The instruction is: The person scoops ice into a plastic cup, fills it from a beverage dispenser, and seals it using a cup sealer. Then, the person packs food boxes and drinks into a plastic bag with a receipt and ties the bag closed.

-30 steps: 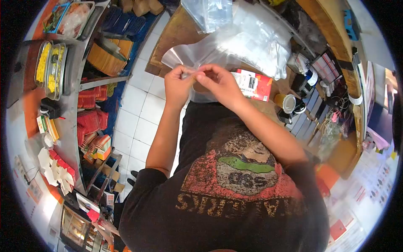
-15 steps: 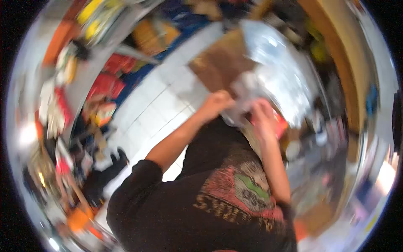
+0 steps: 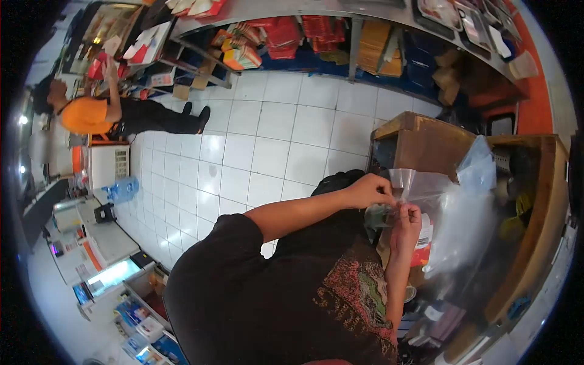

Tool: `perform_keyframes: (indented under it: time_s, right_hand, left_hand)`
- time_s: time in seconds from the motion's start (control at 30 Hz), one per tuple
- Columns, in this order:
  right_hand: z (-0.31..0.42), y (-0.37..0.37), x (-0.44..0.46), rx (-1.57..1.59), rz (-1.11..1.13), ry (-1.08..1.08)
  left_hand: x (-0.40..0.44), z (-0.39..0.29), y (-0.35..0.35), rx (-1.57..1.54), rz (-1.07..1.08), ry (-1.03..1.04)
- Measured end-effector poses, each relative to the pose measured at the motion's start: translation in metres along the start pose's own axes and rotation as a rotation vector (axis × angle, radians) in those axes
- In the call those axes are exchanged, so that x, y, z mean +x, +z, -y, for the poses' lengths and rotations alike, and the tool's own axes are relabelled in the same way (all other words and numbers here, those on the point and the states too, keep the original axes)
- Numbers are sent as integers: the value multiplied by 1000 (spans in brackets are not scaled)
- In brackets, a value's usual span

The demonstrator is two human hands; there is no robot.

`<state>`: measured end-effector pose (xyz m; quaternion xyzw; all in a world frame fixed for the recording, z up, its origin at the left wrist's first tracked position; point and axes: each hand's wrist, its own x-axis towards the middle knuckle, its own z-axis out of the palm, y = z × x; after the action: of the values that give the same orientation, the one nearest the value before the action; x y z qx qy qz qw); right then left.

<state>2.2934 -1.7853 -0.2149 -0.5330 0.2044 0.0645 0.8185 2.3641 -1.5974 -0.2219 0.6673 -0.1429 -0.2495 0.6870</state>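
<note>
My left hand (image 3: 372, 191) pinches the edge of a clear plastic bag (image 3: 429, 182). Close beside it, my right hand (image 3: 406, 224) has its fingertips pressed together on the same bag. The fingertips of the two hands nearly meet. Beneath and beside my right hand lies a red and orange packet (image 3: 421, 255) with a white label, partly covered by that hand and wrist. More clear plastic (image 3: 465, 222) spreads to the right of the hands, though where one sheet ends and another begins I cannot tell.
A wooden cabinet (image 3: 433, 145) stands just beyond the hands. Shelves with red packs (image 3: 283, 38) and brown envelopes (image 3: 372, 47) line the far side. A person in an orange shirt (image 3: 84, 115) stands far left, near a blue water bottle (image 3: 123, 190). White tiles (image 3: 264, 155) cover the floor.
My view has swung round, bringing the other person fully into sight. My hands have come closer together on the bag, and the red packet shows below the right hand.
</note>
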Motion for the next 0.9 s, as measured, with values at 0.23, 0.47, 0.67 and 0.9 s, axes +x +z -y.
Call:
perform_keyframes:
  time_s: [0.23, 0.47, 0.67, 0.9]
  right_hand:
    - [-22, 24, -68, 443, 166, 222]
    - [-68, 10, -96, -54, 175, 206]
    - [-91, 57, -105, -153, 202, 55]
    - [-128, 180, -110, -662, 460, -118]
  left_hand:
    - [-100, 58, -8, -652, -645, -345]
    - [-224, 53, 5, -856, -536, -393]
    - [-294, 46, -15, 471, -519, -152]
    - [-380, 27, -77, 355, -1445, -363]
